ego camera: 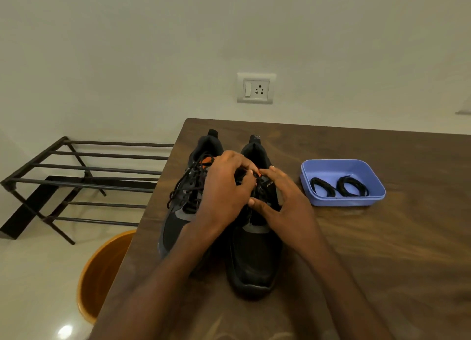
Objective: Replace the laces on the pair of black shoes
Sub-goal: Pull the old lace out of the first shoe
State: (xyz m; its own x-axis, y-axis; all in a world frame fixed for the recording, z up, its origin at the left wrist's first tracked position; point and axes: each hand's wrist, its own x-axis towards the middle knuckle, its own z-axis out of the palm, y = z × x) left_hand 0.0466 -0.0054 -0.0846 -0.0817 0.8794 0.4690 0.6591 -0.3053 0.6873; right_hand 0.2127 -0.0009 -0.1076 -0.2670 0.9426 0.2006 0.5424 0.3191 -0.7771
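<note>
Two black shoes side by side on wooden table [382, 250], toes near, heels far. Left shoe [178, 219] with loosened black laces [187, 184] spilling over its left side. Right shoe [254, 260] under both hands at the lacing area. Left hand [224, 186] over the right shoe's tongue, fingers curled, pinching at the lace there. Right hand [280, 199] just beside it, thumb and fingers curled and touching the same lacing; exact strand gripped not discernible. Blue plastic tray [328, 202] to the right of the shoes, apart from them, holding two coiled black laces [339, 188]. Black metal rack [76, 181] on floor, far left. Orange bin [99, 273] near left, beside table edge. Wall socket [256, 88] beyond table.
</note>
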